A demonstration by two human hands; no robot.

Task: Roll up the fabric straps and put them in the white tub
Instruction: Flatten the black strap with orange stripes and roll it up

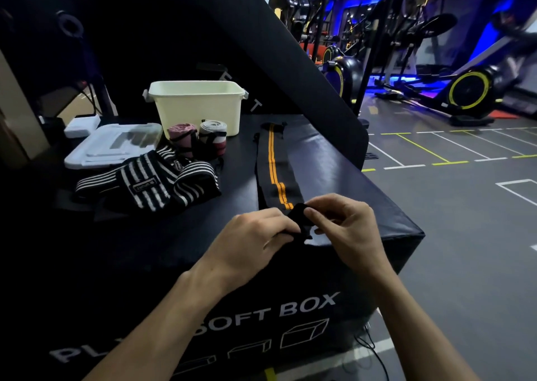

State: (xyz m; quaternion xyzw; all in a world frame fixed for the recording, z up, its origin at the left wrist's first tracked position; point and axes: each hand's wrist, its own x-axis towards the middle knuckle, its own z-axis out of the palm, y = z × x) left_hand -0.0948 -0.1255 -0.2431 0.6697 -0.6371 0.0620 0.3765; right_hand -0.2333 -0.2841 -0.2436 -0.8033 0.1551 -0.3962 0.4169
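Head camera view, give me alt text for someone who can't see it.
Two bare hands, left hand and right hand, pinch the near end of a black strap with orange stripes laid out on a black soft box. Beyond lie black-and-white striped straps, two rolled straps, a white tub and gym machines.

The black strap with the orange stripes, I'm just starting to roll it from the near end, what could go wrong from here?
1. The black strap lies near the soft box's right edge; its loose length could slide off while rolling.
2. Both the left hand and the right hand pinch only a small first fold, so the roll may start loose or crooked.
3. Two rolled straps stand in front of the white tub; reaching over might topple them.
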